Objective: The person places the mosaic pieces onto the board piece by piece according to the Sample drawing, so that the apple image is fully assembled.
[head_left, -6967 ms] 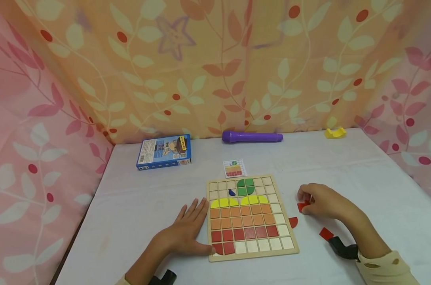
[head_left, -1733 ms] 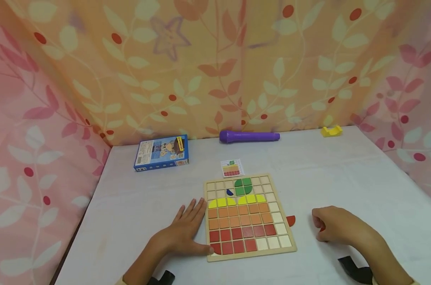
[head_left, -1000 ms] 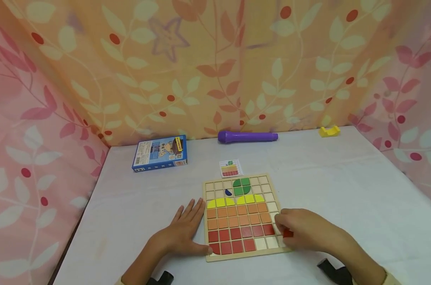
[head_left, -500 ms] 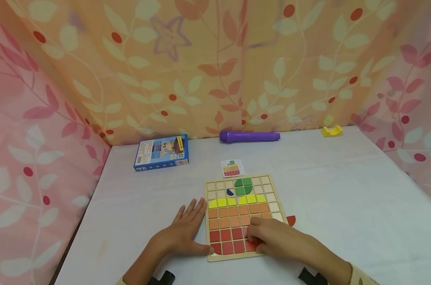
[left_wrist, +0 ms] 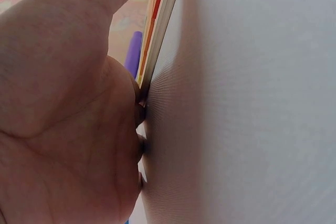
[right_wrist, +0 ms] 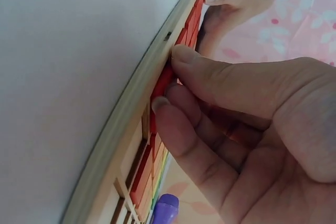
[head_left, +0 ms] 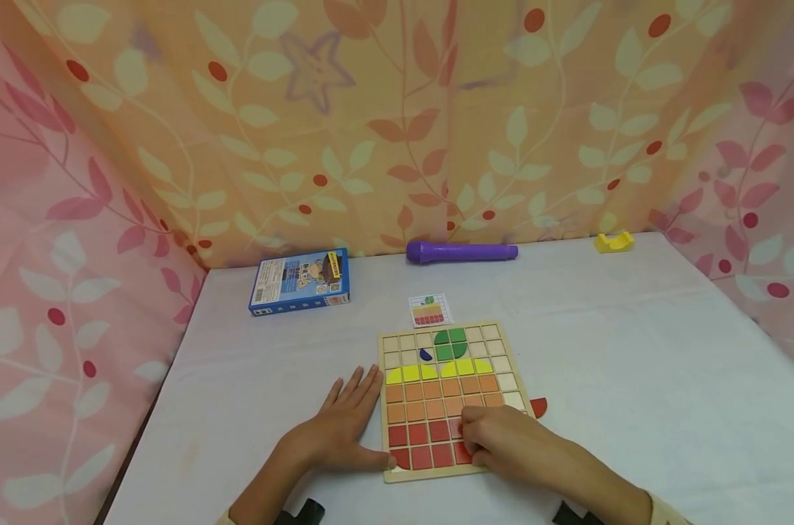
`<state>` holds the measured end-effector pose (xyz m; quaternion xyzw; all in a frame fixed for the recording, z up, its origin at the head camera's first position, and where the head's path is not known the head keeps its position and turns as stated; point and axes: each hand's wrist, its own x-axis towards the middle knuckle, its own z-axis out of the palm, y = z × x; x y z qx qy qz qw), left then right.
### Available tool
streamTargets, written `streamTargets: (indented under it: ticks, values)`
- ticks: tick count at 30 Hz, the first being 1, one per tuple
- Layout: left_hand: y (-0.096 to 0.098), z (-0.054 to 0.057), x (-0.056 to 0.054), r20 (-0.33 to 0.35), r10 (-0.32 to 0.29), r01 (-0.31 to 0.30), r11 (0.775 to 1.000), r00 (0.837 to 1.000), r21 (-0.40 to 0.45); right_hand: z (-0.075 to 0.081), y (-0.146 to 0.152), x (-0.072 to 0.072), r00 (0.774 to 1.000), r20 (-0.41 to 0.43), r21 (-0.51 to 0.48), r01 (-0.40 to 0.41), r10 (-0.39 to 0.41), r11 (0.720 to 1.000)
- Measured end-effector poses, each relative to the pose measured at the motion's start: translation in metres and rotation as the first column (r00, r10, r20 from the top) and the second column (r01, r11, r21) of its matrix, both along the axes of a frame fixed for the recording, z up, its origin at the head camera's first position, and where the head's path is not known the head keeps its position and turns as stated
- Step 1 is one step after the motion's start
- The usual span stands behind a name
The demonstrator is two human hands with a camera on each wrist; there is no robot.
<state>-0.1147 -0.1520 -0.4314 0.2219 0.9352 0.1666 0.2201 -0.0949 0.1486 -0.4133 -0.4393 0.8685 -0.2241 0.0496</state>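
A wooden grid board [head_left: 462, 474] lies on the white table, with rows of yellow, orange and red tiles and a green cluster near its top. My left hand [head_left: 334, 437] rests flat beside the board's left edge, its thumb touching the lower left corner. Over the bottom row, my right hand [head_left: 515, 445] pinches a red tile [right_wrist: 164, 81] between thumb and fingers, seen in the right wrist view. That hand hides the cells right of the fourth red tile [head_left: 462, 453]. A rounded red tile [head_left: 538, 407] lies by the board's right edge.
Above the board lies a small pattern card [head_left: 430, 310]. Along the back are a blue box [head_left: 300, 281], a purple microphone-shaped object [head_left: 462, 252] and a yellow piece [head_left: 614, 242]. Patterned curtains [head_left: 397, 124] surround the table.
Two more red tiles sit in the bottom row than seven seconds ago. My right hand has moved left from the table onto the board with a red tile. My left hand has stayed put.
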Motion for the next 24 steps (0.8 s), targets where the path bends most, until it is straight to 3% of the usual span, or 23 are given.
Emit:
streamTargets:
  ticks: [5, 10, 16, 19, 22, 24]
  values:
    - [0.000, 0.000, 0.000, 0.000, 0.001, -0.001, 1.000, 1.000, -0.001, 0.001, 0.002, -0.001, 0.998, -0.053, -0.019, -0.042, 0.041, 0.999]
    - [0.000, -0.002, 0.000, -0.001, -0.002, 0.002, 1.000, 1.000, -0.004, 0.010, 0.009, -0.004, 0.998, 0.037, -0.015, -0.049, 0.050, 0.999]
    - [-0.002, -0.002, 0.000, -0.006, -0.004, 0.004, 1.000, 1.000, 0.000, 0.028, 0.026, -0.011, 0.985, 0.137, 0.087, 0.095, -0.107, 0.992]
    - [-0.002, -0.002, -0.001, -0.009, -0.007, 0.007, 1.000, 1.000, 0.001, 0.033, 0.038, -0.014, 0.961, 0.118, 0.213, 0.222, -0.250, 0.952]
    - [-0.001, -0.001, -0.001, -0.007, -0.012, 0.012, 1.000, 1.000, 0.003, 0.032, 0.051, -0.017, 0.924, 0.045, 0.343, 0.342, -0.379, 0.875]
    - [-0.001, -0.002, -0.001, -0.006, -0.012, 0.012, 1.000, 1.000, 0.001, 0.029, 0.058, -0.020, 0.907, 0.016, 0.391, 0.381, -0.420, 0.838]
